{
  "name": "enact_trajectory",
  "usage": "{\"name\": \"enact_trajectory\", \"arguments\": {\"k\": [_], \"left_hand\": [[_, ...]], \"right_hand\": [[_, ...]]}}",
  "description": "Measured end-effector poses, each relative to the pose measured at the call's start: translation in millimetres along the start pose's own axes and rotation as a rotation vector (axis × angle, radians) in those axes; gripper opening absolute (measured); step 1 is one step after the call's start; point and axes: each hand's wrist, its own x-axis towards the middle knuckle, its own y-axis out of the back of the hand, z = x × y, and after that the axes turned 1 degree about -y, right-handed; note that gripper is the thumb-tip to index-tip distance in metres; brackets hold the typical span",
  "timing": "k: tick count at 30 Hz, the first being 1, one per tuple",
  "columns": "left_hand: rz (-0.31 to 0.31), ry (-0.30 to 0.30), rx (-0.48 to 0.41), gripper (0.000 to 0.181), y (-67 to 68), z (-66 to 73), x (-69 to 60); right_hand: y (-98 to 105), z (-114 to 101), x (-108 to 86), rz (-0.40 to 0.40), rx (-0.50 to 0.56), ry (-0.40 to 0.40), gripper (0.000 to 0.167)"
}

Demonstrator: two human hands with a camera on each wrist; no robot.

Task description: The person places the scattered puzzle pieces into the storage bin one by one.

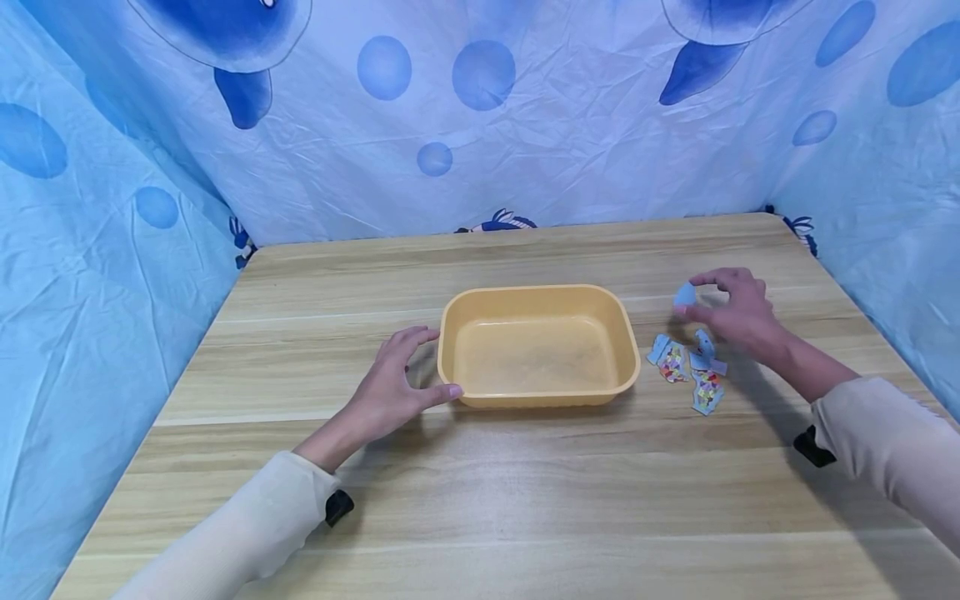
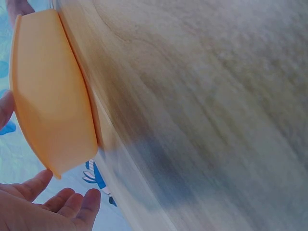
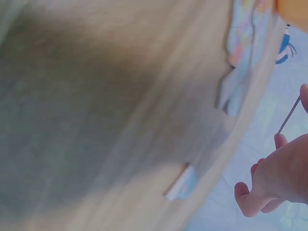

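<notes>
Wood-grain bench [image 1: 525,500]: right hand [image 1: 738,308] pinches likely jigsaw piece [image 1: 684,295], right of sideways-long tray [image 1: 538,354]; left hand [image 1: 393,383], spread, touches its left end.

Pale wood-grain table [image 1: 300,333] walled in by ocean-print sheeting, seen through my head camera.
I have glossy, crinkled sheeting on three sides: a lilac-blue back panel [image 1: 585,142], a bright aqua left panel [image 1: 90,275] and a light blue right panel [image 1: 900,217], with creases running all over them. Round blue bubbles [image 1: 483,75] dot the material, and along the top of my view a large blue sea-animal print [image 1: 225,29] is cut off, its darker fin [image 1: 244,97] pointing down. Small navy fish-tail prints [image 1: 512,221] peek over the tabletop's far edge and corners. I get a soft, whitish sheen on the nearer boards, and the light leans cool and bluish.
</notes>
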Motion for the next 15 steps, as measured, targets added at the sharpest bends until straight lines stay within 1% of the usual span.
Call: {"name": "enact_trajectory", "arguments": {"k": [6,15], "left_hand": [[-0.003,0.005,-0.001,0.087,-0.2,-0.1,0.0],[-0.002,-0.002,-0.011,0.087,-0.4,-0.7,0.0]], "right_hand": [[1.5,-12.8,-2.0,0.022,0.038,0.030,0.071],[5.9,-35.5,-5.0,-0.013,0.088,0.069,0.071]]}}
